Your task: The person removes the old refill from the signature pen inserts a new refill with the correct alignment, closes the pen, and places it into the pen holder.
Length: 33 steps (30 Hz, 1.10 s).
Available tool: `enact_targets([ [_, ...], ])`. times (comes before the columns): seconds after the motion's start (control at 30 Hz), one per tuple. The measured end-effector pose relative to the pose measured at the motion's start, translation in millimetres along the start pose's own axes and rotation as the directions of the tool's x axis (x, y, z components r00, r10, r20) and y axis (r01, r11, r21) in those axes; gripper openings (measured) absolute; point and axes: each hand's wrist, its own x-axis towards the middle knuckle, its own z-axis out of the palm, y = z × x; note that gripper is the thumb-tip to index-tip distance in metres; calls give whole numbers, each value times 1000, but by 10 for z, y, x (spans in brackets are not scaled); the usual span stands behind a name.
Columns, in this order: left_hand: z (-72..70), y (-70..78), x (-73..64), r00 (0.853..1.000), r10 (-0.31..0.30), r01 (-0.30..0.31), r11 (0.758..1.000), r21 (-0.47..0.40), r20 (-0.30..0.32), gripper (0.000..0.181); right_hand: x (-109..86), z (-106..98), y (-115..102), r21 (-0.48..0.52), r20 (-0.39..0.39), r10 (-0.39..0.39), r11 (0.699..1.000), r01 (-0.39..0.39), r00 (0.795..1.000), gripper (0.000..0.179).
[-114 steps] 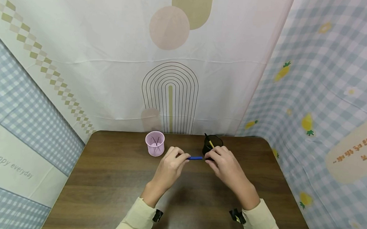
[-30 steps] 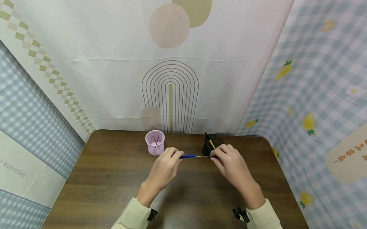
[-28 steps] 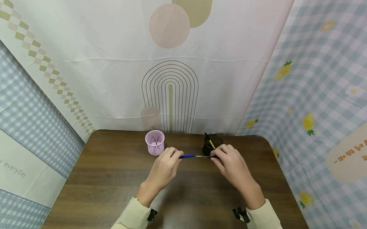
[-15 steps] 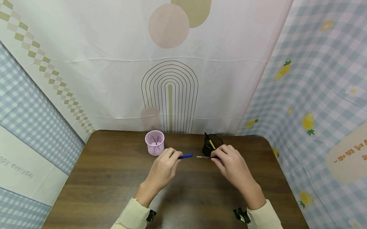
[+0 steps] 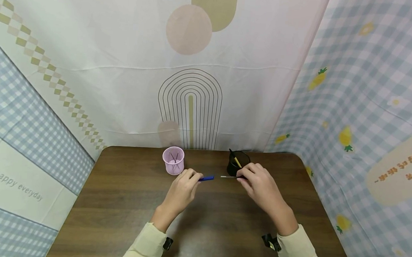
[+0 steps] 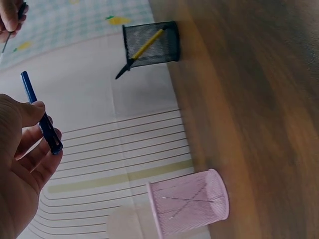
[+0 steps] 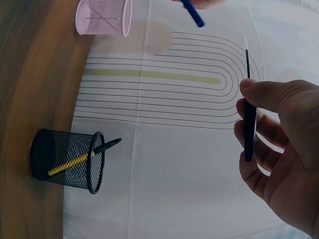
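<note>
My left hand (image 5: pixel 182 189) pinches a blue pen barrel (image 6: pixel 34 92) between thumb and fingers. My right hand (image 5: pixel 261 184) grips a dark pen part (image 7: pixel 249 122), from which a thin refill (image 7: pixel 246 57) with a pale, clear end sticks out. In the head view the refill points left toward the barrel's end, with a short gap between them. Both hands are above the table. Behind my right hand stands a black mesh pen cup (image 5: pixel 238 166), partly hidden by it, with a yellow-and-black pen (image 7: pixel 75 162) leaning inside.
A pink mesh pen cup (image 5: pixel 173 161) stands at the table's back edge, left of the black one, with a few thin dark sticks (image 5: pixel 174 157) crossed inside. The brown wooden table (image 5: pixel 127 201) meets a patterned cloth (image 5: pixel 134 102) behind; checked cloth hangs at both sides.
The blue barrel and the refill part, end to end at first, have come apart. My left hand has drawn the barrel leftward, baring the refill, and the gap has widened slightly. Both cups stay put.
</note>
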Motion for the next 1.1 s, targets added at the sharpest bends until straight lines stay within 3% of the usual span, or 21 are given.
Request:
enact_targets([
  [0.57, 286, -217, -303, 995, -13, 6, 998, 66, 102, 23, 9, -20, 1, -3, 8, -2, 1000, 2, 1000, 16],
  [1.1, 566, -378, -602, 974, -62, 38, 993, 113, 216, 24, -13, -10, -5, 10, 22, 7, 1000, -8, 1000, 15],
])
